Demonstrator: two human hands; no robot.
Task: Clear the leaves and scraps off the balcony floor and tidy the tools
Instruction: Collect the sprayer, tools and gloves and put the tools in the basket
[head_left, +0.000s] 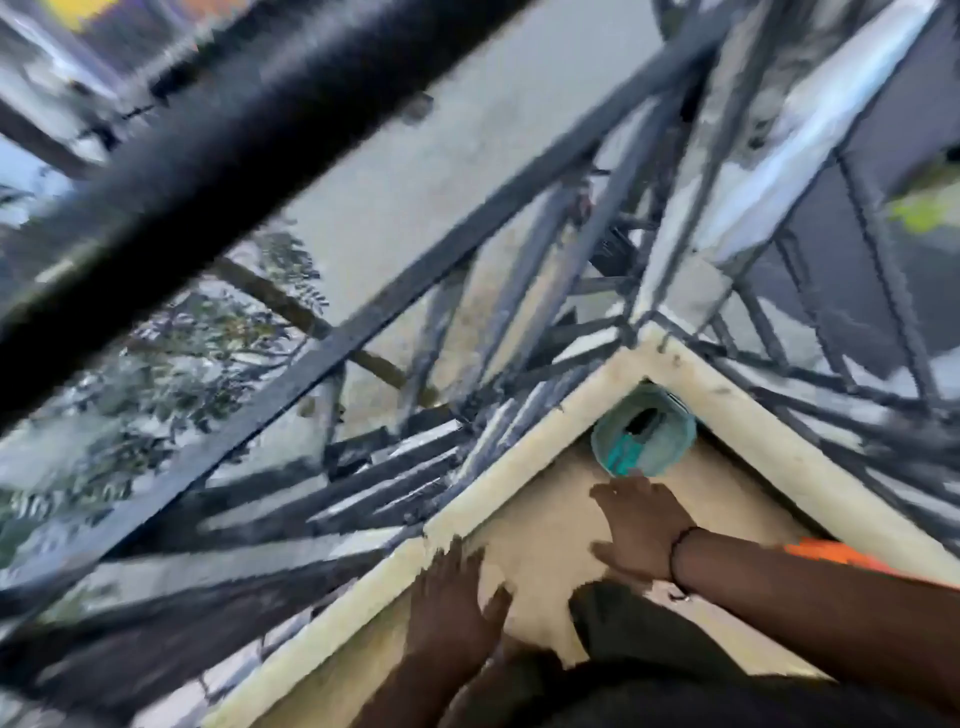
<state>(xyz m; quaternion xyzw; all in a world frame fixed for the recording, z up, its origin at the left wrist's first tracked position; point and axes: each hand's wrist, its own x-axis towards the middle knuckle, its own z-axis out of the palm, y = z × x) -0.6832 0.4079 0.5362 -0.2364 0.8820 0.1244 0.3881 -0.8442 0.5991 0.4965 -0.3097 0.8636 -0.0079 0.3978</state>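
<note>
A black metal railing (332, 332) fills most of this blurred downward view from a balcony corner, with a tree (171, 332) and the pale ground far below showing between its bars. Inside the cream kerb (524, 457) that edges the corner, the balcony floor (540, 566) shows as a bare yellowish wedge; no leaves or scraps can be made out on the small part in view, though motion blur and the person's arms hide much of it, so how much sweeping remains cannot be judged. A teal bucket (644, 436) sits tucked into the very corner, touching or just beside the kerb, with something dark and a teal item inside, too smeared to identify. The right hand (641, 530) reaches toward the bucket with fingers spread and released, grasping nothing, a thin band at the wrist. The left hand (452, 608) hangs nearer the kerb, fingers likewise extended and empty. An orange object (831, 553) peeks beyond the right forearm. Tidying the tools appears unfinished.
</note>
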